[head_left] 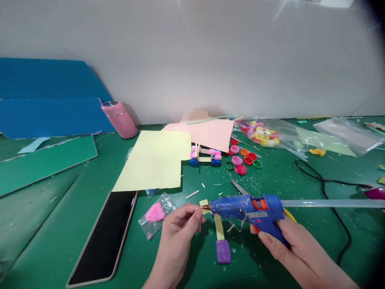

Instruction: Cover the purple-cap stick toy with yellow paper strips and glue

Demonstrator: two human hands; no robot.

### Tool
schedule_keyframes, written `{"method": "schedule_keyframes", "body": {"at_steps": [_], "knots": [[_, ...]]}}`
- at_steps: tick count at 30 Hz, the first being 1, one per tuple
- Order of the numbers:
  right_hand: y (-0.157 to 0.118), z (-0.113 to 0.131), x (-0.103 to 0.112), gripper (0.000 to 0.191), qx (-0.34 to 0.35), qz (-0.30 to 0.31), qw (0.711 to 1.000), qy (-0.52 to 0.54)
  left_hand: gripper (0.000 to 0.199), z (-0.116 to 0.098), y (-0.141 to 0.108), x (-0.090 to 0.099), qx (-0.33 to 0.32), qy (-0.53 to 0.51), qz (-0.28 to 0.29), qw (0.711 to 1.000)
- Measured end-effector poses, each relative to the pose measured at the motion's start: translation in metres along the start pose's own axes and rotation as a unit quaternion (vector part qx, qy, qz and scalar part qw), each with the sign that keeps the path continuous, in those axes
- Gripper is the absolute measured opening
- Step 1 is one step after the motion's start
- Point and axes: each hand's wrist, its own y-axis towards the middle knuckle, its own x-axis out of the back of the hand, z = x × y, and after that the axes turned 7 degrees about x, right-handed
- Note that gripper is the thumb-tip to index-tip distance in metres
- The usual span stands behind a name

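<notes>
My right hand (300, 249) is wrapped round the handle of a blue hot glue gun (240, 206), its nozzle pointing left and a clear glue stick (327, 204) jutting from its back. At the nozzle tip, my left hand (183, 230) is closed in a pinch; what lies between the fingertips, if anything, is too small to make out. Just beyond the tip is a small pale yellow paper piece (204, 202). Below the gun lies a yellow strip (219, 227) with a purple block (223, 251) at its near end. Scissors (239, 187) are partly hidden behind the gun.
A phone (102, 237) and a bag of pink clay (155, 212) lie to the left. Behind are yellow paper (153, 160), a small stick model (205, 155), bottle caps (237, 160) and a pink bottle (120, 119). A black cord (323, 188) runs at right.
</notes>
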Motion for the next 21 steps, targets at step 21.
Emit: {"method": "schedule_keyframes", "body": {"at_steps": [21], "knots": [[-0.0024, 0.0028, 0.0007, 0.026, -0.046, 0.012, 0.999, -0.026, 0.014, -0.0025, -0.0003, 0.0000, 0.003, -0.012, -0.013, 1.000]]}}
